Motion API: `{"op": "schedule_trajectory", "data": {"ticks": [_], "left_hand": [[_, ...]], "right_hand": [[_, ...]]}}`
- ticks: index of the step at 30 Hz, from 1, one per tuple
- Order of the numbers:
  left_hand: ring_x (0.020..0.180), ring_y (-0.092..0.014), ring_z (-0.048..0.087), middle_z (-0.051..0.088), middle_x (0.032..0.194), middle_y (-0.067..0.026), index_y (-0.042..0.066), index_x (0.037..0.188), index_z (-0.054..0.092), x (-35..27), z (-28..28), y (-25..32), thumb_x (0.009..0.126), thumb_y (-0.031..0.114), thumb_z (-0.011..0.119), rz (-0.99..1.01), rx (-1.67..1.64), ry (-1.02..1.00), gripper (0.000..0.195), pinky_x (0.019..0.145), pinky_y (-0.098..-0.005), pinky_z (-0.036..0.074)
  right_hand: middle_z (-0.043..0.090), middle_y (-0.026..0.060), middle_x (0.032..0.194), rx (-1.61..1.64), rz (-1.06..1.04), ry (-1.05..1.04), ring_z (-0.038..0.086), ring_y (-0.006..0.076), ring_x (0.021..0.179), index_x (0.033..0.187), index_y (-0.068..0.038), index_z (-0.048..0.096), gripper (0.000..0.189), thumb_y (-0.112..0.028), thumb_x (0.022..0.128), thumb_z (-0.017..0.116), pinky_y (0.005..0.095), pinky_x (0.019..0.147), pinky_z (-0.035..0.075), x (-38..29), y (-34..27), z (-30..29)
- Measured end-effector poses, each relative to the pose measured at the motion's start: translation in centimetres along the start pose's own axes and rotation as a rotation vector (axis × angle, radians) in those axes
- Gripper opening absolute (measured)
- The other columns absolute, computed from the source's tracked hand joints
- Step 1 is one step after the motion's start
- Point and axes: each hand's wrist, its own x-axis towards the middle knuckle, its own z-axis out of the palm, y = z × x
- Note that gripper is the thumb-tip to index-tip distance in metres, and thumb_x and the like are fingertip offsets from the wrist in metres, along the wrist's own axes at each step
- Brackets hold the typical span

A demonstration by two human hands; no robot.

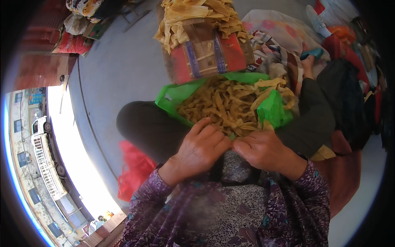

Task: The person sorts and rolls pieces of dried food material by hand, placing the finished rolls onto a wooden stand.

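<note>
My left hand (202,140) and my right hand (262,148) meet over my lap, with the fingers curled and the fingertips nearly touching. A short pale strip of dried husk (268,125) sticks out beyond the knuckles of my right hand, which is shut on it. What lies inside the curled left fingers is hidden. Just beyond both hands a heap of twisted tan husk cord (216,102) fills an open green plastic bag (176,97) between my knees. Some loops of the cord hang over the bag's right side.
Beyond the bag stands a cardboard box (206,58) with loose dried husks (197,12) piled on it. A red plastic bag (134,169) lies at my left. Another person's bare foot (308,63) and a flowered cloth (277,24) are at the right. A truck (47,157) is outside the doorway.
</note>
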Motion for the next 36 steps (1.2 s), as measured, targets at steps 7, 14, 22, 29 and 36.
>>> {"op": "schedule_trajectory", "data": {"ticks": [7, 14, 22, 29, 36], "left_hand": [[0.092, -0.019, 0.062, 0.061, 0.083, -0.0001, 0.014, 0.09, 0.067, -1.4, -0.7, 0.2, 0.07, 0.015, 0.065, 0.062, 0.029, -0.055, 0.019, 0.105, -0.0489, 0.041], [0.089, -0.028, 0.061, 0.063, 0.083, -0.0075, 0.007, 0.102, 0.071, 2.4, -1.9, -4.1, 0.074, 0.004, 0.072, -0.16, -0.068, 0.12, 0.029, 0.087, -0.0446, 0.047], [0.079, -0.032, 0.059, 0.066, 0.084, -0.0116, 0.005, 0.096, 0.071, 8.5, -6.0, -9.5, 0.083, 0.006, 0.069, -0.297, 0.009, 0.449, 0.014, 0.071, -0.0408, 0.047], [0.082, -0.026, 0.06, 0.066, 0.087, -0.0113, 0.0, 0.1, 0.071, 8.6, -4.5, -12.8, 0.084, 0.0, 0.067, -0.338, 0.016, 0.476, 0.017, 0.077, -0.0351, 0.048], [0.087, -0.027, 0.062, 0.068, 0.093, -0.0121, 0.001, 0.103, 0.071, 4.5, -4.4, -9.6, 0.082, -0.001, 0.068, -0.387, 0.146, 0.397, 0.022, 0.08, -0.0356, 0.049]], "right_hand": [[0.06, 0.004, 0.064, 0.274, 0.053, -0.101, 0.064, 0.0219, 0.058, 0.09, -0.008, 0.065, 0.015, -0.01, 0.078, 0.074, 0.0336, 0.048, 0.048, -1.9, 0.1, -0.5], [0.06, 0.0074, 0.083, -0.073, 0.128, 0.056, 0.065, 0.0233, 0.07, 0.105, -0.005, 0.063, 0.022, -0.009, 0.083, 0.067, 0.0337, 0.057, 0.051, 2.6, 4.2, -2.3], [0.06, 0.008, 0.082, -0.215, 0.047, 0.4, 0.064, 0.0254, 0.068, 0.101, -0.006, 0.062, 0.018, -0.007, 0.083, 0.066, 0.0344, 0.056, 0.051, 12.4, 9.7, -5.2], [0.065, 0.0169, 0.084, -0.246, 0.114, 0.253, 0.067, 0.0307, 0.071, 0.108, -0.003, 0.065, 0.023, 0.0, 0.085, 0.066, 0.0356, 0.06, 0.052, 12.9, 14.2, -3.5], [0.059, 0.0142, 0.075, 0.077, 0.337, 0.444, 0.061, 0.0296, 0.061, 0.103, -0.003, 0.064, 0.018, -0.007, 0.085, 0.067, 0.0383, 0.054, 0.048, 6.7, 12.5, -3.6]]}}
